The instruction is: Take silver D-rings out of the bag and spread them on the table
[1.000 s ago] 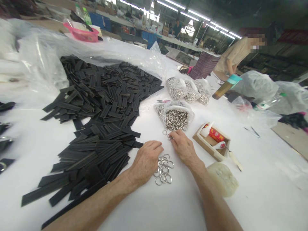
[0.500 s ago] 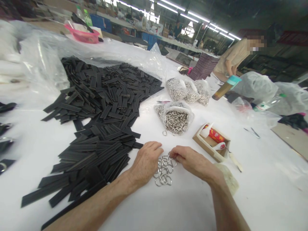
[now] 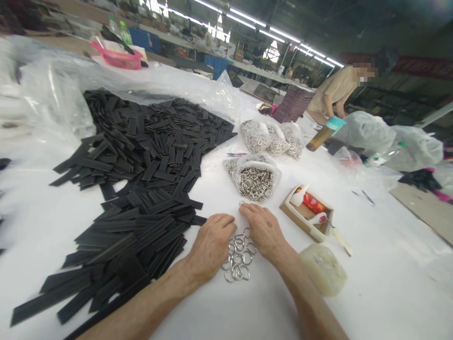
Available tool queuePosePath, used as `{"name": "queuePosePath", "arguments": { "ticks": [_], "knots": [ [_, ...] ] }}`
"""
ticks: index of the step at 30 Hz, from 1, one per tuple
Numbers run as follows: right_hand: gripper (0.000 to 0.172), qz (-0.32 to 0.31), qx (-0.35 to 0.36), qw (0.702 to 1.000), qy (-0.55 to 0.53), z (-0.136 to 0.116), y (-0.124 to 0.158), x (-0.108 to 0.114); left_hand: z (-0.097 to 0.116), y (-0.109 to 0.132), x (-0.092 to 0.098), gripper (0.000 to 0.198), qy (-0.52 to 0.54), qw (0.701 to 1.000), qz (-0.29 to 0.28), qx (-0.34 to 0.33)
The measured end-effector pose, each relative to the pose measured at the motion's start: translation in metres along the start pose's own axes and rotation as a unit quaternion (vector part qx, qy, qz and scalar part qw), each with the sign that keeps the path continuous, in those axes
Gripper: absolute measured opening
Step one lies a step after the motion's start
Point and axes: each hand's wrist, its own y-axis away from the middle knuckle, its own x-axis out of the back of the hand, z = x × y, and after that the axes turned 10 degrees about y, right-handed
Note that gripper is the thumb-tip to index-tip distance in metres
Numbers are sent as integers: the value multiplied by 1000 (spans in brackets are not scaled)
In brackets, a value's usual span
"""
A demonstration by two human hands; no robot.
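Observation:
Several silver D-rings (image 3: 239, 259) lie in a loose cluster on the white table between my hands. At their left edge rests my left hand (image 3: 214, 241), palm down, its fingers loosely stretched and its fingertips partly hidden. My right hand (image 3: 264, 231) reaches forward on the right side of the cluster, fingers extended, with fingertips at a single D-ring (image 3: 242, 203) lying apart. Just beyond stands an opened clear plastic bag (image 3: 278, 177) full of D-rings. Left of my left hand spreads a big pile of black webbing strips (image 3: 138, 222).
Three filled bags (image 3: 255, 137) sit farther back, near a bottle with a turquoise lid (image 3: 325, 133). To the right are a cardboard tray (image 3: 299, 222) holding a red-labelled tube and a pale yellowish block (image 3: 323, 270). A co-worker (image 3: 334, 92) leans over the table's far right.
My right hand has moved forward from the cluster's edge to the separate D-ring, its fingers straightening. My left hand stays beside the rings. The view has shifted slightly.

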Motion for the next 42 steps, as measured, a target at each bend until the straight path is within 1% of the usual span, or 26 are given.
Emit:
{"name": "queuePosePath", "arguments": {
  "ticks": [2,4,8,14,19,25,28,30,33,35,36,37,38,40,41,42],
  "knots": [
    [44,4,-19,1000,4,6,6,5,0,0,0,34,-1,1000,1,-2],
    [45,16,-45,999,2,14,8,7,-1,0,0,34,-1,1000,0,-3],
    [47,41,-85,995,-14,27,5,3,-2,0,1,34,-4,1000,-2,-3],
    [45,54,-75,994,-50,33,3,-11,-2,0,0,33,3,1000,0,-3],
    [47,48,-57,996,-51,28,4,-8,-2,0,0,35,-1,1000,-4,-3],
    [36,9,-35,999,-39,18,5,1,-2,0,-1,34,-4,1000,-3,-5],
    [33,-19,-24,998,-48,12,12,12,-2,0,-1,35,-3,1000,0,-2],
    [31,-56,-16,996,-61,8,19,22,-1,0,0,35,-4,1000,1,1],
    [28,-138,-8,985,-102,3,28,37,-2,0,0,35,-5,1000,1,0],
    [26,-164,0,977,-137,5,31,41,-2,1,0,35,-3,1000,4,-5],
    [25,-161,0,976,-149,7,31,40,-3,1,-1,35,-2,1000,6,-8],
    [24,-137,-7,979,-148,11,29,38,-3,1,-1,35,-2,1000,9,-10],
    [24,-98,-23,986,-135,15,26,34,-4,1,-2,34,0,1000,12,-10],
    [27,0,-72,994,-85,24,16,23,-4,1,-2,34,2,1000,14,-8],
    [32,42,-95,993,-59,27,10,16,-4,1,-2,34,3,1000,14,-7],
    [38,71,-111,991,-38,30,3,10,-4,1,-2,35,4,1000,13,-8]
  ]
}}
